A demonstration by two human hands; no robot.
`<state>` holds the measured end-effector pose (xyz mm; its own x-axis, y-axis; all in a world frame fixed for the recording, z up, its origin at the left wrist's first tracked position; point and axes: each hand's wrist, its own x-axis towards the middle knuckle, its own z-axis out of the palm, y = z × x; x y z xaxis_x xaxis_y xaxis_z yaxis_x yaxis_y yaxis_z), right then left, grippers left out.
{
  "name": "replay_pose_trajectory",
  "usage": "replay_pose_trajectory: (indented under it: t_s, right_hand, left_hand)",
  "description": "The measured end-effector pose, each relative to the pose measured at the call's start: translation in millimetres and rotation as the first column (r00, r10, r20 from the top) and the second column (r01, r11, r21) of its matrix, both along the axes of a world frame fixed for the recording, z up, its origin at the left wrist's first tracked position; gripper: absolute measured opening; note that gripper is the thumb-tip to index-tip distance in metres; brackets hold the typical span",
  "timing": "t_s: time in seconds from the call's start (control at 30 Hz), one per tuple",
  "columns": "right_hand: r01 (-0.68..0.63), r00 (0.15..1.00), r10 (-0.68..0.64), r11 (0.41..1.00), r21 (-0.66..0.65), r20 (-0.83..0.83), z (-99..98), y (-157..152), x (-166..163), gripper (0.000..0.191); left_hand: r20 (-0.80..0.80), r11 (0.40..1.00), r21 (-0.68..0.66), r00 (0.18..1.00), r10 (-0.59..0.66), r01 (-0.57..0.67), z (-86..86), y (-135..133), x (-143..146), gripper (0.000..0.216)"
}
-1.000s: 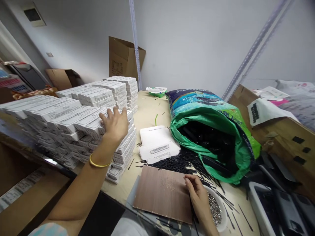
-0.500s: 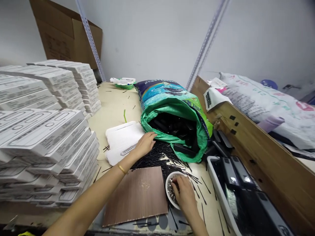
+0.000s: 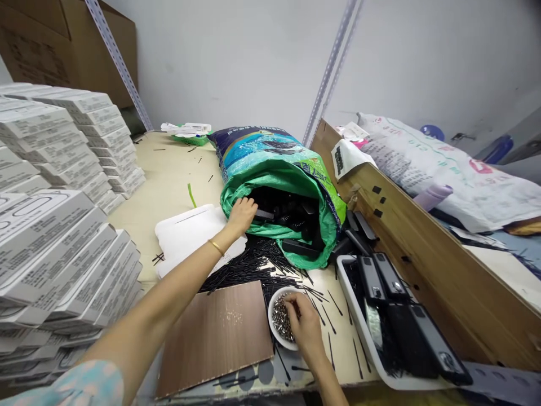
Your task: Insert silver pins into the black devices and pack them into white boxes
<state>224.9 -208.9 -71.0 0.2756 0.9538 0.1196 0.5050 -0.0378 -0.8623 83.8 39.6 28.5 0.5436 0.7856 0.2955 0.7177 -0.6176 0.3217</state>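
My left hand (image 3: 243, 215) is at the left side of the mouth of a green-lined woven sack (image 3: 270, 169). Its fingers are curled at the end of a black plastic piece (image 3: 265, 215) among other dark pieces in the sack. Over a white bowl (image 3: 273, 332) of small shiny metal parts (image 3: 282, 318), my right hand (image 3: 305, 327) has thumb and fingers bent together, tips down among the parts. What those tips hold is hidden. A brown wood-grain board (image 3: 215, 338) lies left of the bowl, with tiny pale specks on it. Many thin black sticks (image 3: 249, 262) are heaped behind the board.
White boxes (image 3: 63, 254) are stacked high on the left. White card sheets (image 3: 186, 231) lie beside the sack. At right, a white tray (image 3: 380, 361) holds black and grey devices (image 3: 422, 332) against a wooden side board (image 3: 406, 242). A white sack (image 3: 443, 163) lies beyond.
My left hand has moved up from the sack's lower edge into its mouth, beside a black piece. My right hand stays in the bowl. The whole view has shifted right.
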Motion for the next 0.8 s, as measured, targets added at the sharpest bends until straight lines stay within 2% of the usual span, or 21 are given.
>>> replay_pose_trajectory:
  t_s: [0.07, 0.17, 0.23, 0.3, 0.33, 0.37, 0.43, 0.47, 0.5, 0.53, 0.57, 0.63, 0.7, 0.8]
  right_hand:
    - [0.052, 0.957, -0.064, 0.997, -0.050, -0.284, 9.9, 1, -2, 0.020]
    - [0.055, 0.765, -0.105, 0.994, -0.097, -0.636, 22.8, 6, -11, 0.027]
    - [0.040, 0.669, -0.104, 0.994, -0.104, -0.736, 26.3, 10, -20, 0.029]
    - [0.040, 0.641, -0.107, 0.993, -0.107, -0.760, 26.1, 14, -31, 0.029]
    - [0.042, 0.644, -0.108, 0.994, -0.106, -0.758, 25.4, 15, -36, 0.030]
    - [0.042, 0.652, -0.105, 0.994, -0.102, -0.751, 24.6, 16, -41, 0.029]
    - [0.031, 0.668, -0.085, 0.996, -0.086, -0.739, 23.8, 16, -51, 0.029]
    - [0.021, 0.674, -0.073, 0.997, -0.080, -0.735, 23.9, 16, -56, 0.028]
    - [0.014, 0.682, -0.064, 0.997, -0.075, -0.728, 24.5, 15, -60, 0.028]
    - [0.014, 0.696, -0.060, 0.997, -0.070, -0.715, 25.4, 13, -65, 0.027]
    - [0.021, 0.721, -0.058, 0.998, -0.061, -0.691, 26.7, 12, -69, 0.025]
    - [0.046, 0.796, -0.048, 0.999, -0.019, -0.603, 29.6, 8, -77, 0.022]
    - [0.063, 0.872, -0.028, 0.997, 0.055, -0.489, 32.4, 5, -83, 0.017]
    - [0.053, 0.937, 0.010, 0.984, 0.171, -0.349, 34.9, 4, -87, 0.011]
  left_hand:
    - [0.039, 0.999, -0.035, 0.999, 0.000, 0.001, 1.6, -18, -14, 0.040]
    - [0.117, 0.994, -0.106, 0.993, -0.016, 0.029, -3.4, -59, -43, 0.039]
    - [0.221, 0.973, -0.229, 0.975, 0.020, 0.033, -10.2, -90, -62, 0.033]
    - [0.379, 0.888, -0.459, 0.906, 0.185, 0.010, -17.2, -119, -75, 0.032]
    - [0.465, 0.813, -0.581, 0.829, 0.312, 0.019, -20.3, -131, -80, 0.033]
    - [0.537, 0.720, -0.692, 0.708, 0.458, 0.060, -22.8, -141, -82, 0.036]
    - [0.579, 0.528, -0.815, 0.362, 0.731, 0.237, -26.5, -157, -85, 0.036]
    - [0.528, 0.448, -0.823, 0.177, 0.831, 0.350, -27.5, -162, -85, 0.032]
    - [0.444, 0.387, -0.806, 0.026, 0.896, 0.448, -28.2, -166, -85, 0.027]
    - [0.356, 0.341, -0.783, -0.075, 0.932, 0.520, -28.5, -170, -85, 0.022]
    - [0.286, 0.309, -0.766, -0.132, 0.949, 0.564, -28.4, -172, -84, 0.018]
    - [0.214, 0.280, -0.746, -0.182, 0.960, 0.604, -27.8, -176, -84, 0.016]
    - [0.179, 0.267, -0.729, -0.201, 0.963, 0.630, -27.0, -180, -83, 0.017]
    - [0.163, 0.258, -0.709, -0.204, 0.965, 0.657, -26.6, -184, -82, 0.020]
